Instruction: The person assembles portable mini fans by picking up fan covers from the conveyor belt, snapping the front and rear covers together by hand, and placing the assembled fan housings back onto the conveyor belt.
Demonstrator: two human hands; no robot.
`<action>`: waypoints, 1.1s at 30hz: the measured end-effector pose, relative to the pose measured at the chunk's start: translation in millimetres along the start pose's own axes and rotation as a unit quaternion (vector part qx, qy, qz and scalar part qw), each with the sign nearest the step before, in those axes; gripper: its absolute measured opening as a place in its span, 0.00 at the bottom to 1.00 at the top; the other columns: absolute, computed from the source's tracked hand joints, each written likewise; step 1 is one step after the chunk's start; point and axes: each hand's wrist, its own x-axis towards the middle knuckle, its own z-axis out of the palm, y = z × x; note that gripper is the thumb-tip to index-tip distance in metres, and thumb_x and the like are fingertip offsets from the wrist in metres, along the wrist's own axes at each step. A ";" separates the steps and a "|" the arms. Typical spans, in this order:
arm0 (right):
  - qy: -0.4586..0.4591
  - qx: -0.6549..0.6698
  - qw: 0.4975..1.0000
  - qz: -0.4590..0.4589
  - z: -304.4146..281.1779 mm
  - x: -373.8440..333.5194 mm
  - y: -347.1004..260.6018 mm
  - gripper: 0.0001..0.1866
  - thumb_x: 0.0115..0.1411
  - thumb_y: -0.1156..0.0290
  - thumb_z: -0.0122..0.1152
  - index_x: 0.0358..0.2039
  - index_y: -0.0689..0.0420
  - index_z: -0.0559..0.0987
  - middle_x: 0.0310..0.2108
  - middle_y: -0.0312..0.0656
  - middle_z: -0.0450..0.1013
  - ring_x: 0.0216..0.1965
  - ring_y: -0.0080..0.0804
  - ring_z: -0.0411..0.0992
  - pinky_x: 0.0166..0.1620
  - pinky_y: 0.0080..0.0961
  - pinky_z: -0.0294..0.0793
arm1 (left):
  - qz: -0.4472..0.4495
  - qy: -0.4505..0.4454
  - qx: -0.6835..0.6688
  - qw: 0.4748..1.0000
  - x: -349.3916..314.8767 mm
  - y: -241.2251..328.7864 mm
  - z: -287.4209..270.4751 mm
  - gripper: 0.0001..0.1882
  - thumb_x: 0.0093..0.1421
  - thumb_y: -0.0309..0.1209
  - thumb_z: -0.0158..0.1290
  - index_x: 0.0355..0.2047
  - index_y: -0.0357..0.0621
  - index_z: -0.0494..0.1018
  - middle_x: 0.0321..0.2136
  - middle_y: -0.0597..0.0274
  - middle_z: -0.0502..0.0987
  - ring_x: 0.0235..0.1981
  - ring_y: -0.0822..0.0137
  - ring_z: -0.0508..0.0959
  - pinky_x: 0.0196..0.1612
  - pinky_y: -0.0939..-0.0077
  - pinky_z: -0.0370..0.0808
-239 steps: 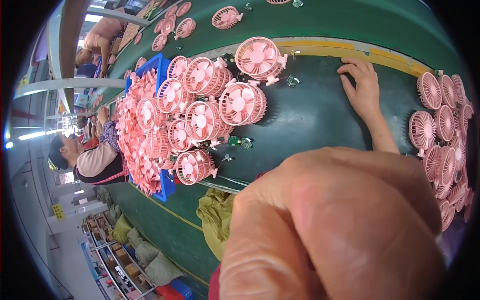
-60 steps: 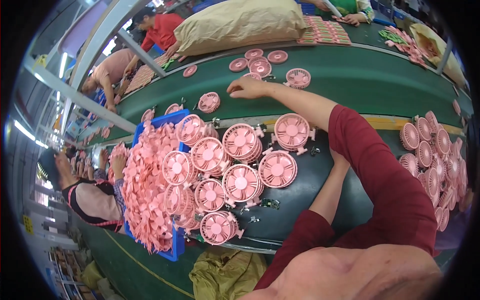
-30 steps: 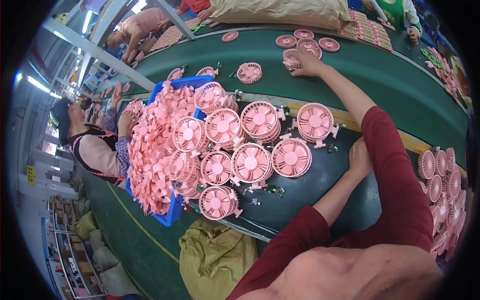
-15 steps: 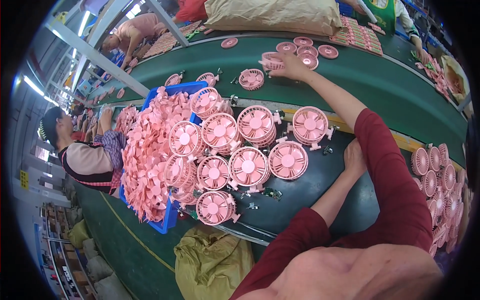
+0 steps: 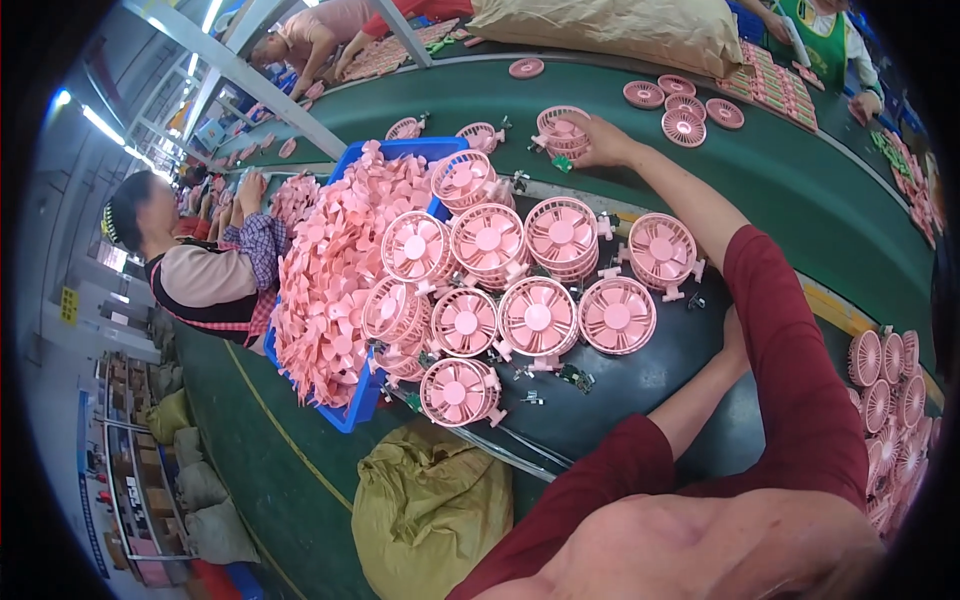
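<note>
My right hand [image 5: 606, 142] reaches far over the green conveyor belt, its fingers closed on the right side of a round pink fan housing [image 5: 560, 124]. A small green circuit board [image 5: 562, 163] hangs at that housing's near edge. My left hand [image 5: 736, 338] lies low by the dark work surface, mostly hidden behind my right sleeve, so its fingers do not show. Between my arms and the blue crate stand several stacked pink fan housings with blades inside, such as one fan [image 5: 538, 316]. The nearest fan to my left hand [image 5: 662, 250] has small boards beside it.
A blue crate [image 5: 352, 408] heaped with pink fan blades [image 5: 335, 270] stands left. Pink grille covers [image 5: 684, 126] lie on the belt [image 5: 790, 190]; more are piled at right [image 5: 890, 410]. A metal post [image 5: 240, 80] rises beyond the crate. Other people work nearby.
The view has shifted, so the scene sits farther right. My right hand held a pink ring-shaped part above the belt; now it is at the fan housing that lay left of it.
</note>
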 end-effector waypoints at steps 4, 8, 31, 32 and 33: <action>0.082 -0.011 0.996 -0.045 1.4 -5.0 4.9 0.47 0.37 0.56 0.77 0.59 0.47 0.66 0.44 0.55 0.75 0.45 0.54 0.74 0.51 0.40 0.73 | -0.042 0.010 -0.051 0.998 1.4 13.4 12.1 0.17 0.59 0.35 0.51 0.47 0.43 0.73 0.44 0.51 0.77 0.49 0.53 0.75 0.51 0.63 0.71; 0.072 0.035 0.997 -0.007 -0.4 -5.5 -5.5 0.44 0.39 0.53 0.76 0.57 0.50 0.69 0.50 0.54 0.73 0.49 0.52 0.73 0.54 0.38 0.72 | 0.037 -0.012 0.212 0.976 -0.8 40.0 8.1 0.17 0.55 0.36 0.53 0.44 0.43 0.73 0.43 0.47 0.77 0.47 0.48 0.75 0.48 0.58 0.72; -0.140 0.225 0.935 -0.237 -20.9 -94.2 -269.9 0.44 0.42 0.59 0.76 0.60 0.53 0.67 0.53 0.49 0.71 0.55 0.40 0.70 0.58 0.33 0.67 | 0.114 -0.061 0.384 0.914 -7.4 38.6 22.0 0.30 0.65 0.53 0.42 0.60 0.46 0.62 0.60 0.57 0.66 0.61 0.59 0.66 0.64 0.66 0.62; -0.141 0.222 0.930 -0.258 -8.8 -93.8 -272.2 0.44 0.42 0.58 0.76 0.60 0.53 0.67 0.53 0.49 0.71 0.55 0.41 0.70 0.58 0.33 0.67 | 0.113 -0.063 0.360 0.924 -8.4 38.3 20.9 0.30 0.66 0.52 0.42 0.60 0.46 0.62 0.60 0.57 0.66 0.61 0.60 0.66 0.64 0.66 0.62; -0.147 0.195 0.930 -0.276 -0.7 -94.5 -274.3 0.45 0.42 0.60 0.76 0.61 0.53 0.66 0.53 0.52 0.69 0.54 0.45 0.70 0.57 0.36 0.68 | 0.111 -0.066 0.335 0.933 -9.1 37.5 20.4 0.29 0.66 0.51 0.42 0.60 0.46 0.62 0.59 0.57 0.66 0.60 0.60 0.66 0.64 0.66 0.62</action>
